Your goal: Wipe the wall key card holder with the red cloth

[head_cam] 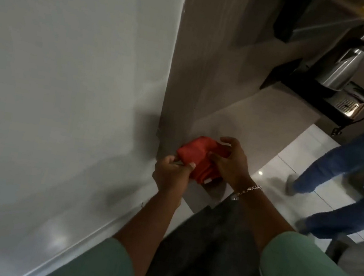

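The red cloth (195, 155) is bunched into a folded wad between both hands, in front of a wall corner. My left hand (171, 172) pinches its near left edge with thumb and fingers. My right hand (229, 163), with a silver bracelet at the wrist, grips the cloth's right side, fingers curled over it. No key card holder shows anywhere in the head view; the pale wall (67, 72) on the left is bare.
A grey wall corner (171, 76) runs down just left of the cloth. A counter at the back right carries a steel kettle (340, 65) on a black tray (325, 98). Another person's legs in blue jeans (348, 164) stand on the glossy tiled floor at the right.
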